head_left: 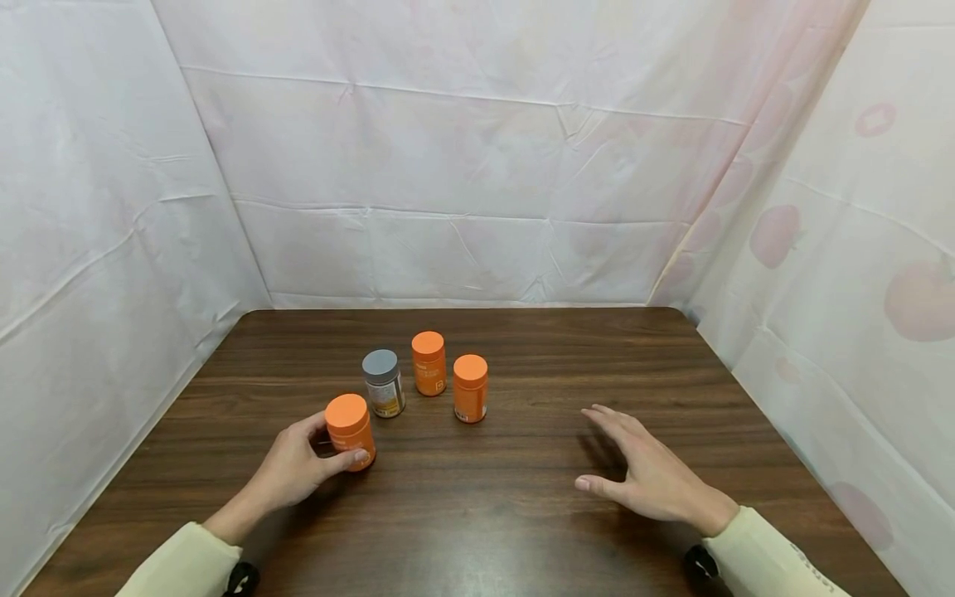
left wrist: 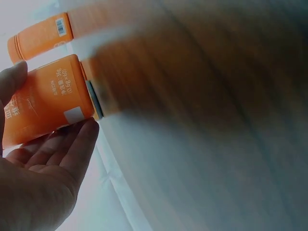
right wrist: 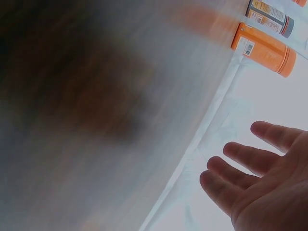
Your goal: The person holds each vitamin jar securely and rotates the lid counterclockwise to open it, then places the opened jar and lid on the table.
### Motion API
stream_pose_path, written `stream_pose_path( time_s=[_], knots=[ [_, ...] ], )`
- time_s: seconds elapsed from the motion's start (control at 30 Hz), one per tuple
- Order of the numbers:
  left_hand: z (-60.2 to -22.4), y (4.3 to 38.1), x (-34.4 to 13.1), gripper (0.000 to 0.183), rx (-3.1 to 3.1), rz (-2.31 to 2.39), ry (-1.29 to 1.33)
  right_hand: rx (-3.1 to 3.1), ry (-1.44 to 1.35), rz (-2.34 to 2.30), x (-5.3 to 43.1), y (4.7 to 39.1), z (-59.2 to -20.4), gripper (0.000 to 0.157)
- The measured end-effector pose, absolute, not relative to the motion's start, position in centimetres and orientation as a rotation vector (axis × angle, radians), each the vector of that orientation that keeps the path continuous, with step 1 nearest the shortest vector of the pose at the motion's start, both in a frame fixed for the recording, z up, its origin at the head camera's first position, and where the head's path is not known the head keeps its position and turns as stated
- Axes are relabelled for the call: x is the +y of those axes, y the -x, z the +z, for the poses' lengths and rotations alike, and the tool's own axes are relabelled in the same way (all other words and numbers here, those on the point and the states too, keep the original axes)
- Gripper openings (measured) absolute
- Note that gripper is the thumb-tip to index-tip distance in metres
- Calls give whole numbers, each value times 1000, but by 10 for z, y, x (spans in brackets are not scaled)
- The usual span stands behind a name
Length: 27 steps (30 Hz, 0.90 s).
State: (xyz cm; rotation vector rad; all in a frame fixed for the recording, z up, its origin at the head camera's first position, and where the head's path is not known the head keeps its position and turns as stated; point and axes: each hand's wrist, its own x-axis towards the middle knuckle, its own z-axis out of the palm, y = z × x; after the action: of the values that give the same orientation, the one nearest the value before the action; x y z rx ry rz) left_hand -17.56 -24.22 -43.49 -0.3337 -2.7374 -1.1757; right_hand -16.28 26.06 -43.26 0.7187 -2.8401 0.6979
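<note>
At the lower left of the frame, the left hand (head_left: 294, 466) grips an orange bottle (head_left: 352, 433) from its left side, thumb across the front and fingers behind. The bottle lies up and to the right of that palm, cap uppermost, its long axis near upright (whether its base touches the wood, I cannot tell). The right hand (head_left: 649, 473), at the lower right, holds nothing, its fingers extended and thumb apart; it is well away, so the left is clearly nearer. Just beyond the held bottle, toward the upper right, stand a grey-lidded jar (head_left: 384, 385), a rear orange bottle (head_left: 429, 365) and a right-hand orange bottle (head_left: 471, 390). The widest stretch of brown table (head_left: 567, 356) runs rightward from these; its far edge meets the white sheet (head_left: 462, 166), its left edge slants toward the lower-left corner.
</note>
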Motion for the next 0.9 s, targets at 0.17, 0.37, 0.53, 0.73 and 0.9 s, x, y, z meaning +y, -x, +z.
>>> stream_pose_path(
  time_s=[0.17, 0.37, 0.53, 0.73, 0.9],
  knots=[
    [-435, 173, -236, 55, -2726, -1226, 362, -2832, -731, 703, 257, 162, -432, 93],
    [-434, 170, -230, 56, -2713, -1261, 390, -2829, -730, 715, 254, 160, -430, 92],
    [-434, 168, -225, 57, -2720, -1251, 384, -2826, -744, 725, 251, 160, -429, 91],
    [-436, 166, -221, 57, -2723, -1255, 384, -2820, -767, 733, 247, 159, -430, 90],
    [-435, 165, -218, 57, -2721, -1283, 395, -2811, -779, 737, 244, 159, -430, 91]
  ],
)
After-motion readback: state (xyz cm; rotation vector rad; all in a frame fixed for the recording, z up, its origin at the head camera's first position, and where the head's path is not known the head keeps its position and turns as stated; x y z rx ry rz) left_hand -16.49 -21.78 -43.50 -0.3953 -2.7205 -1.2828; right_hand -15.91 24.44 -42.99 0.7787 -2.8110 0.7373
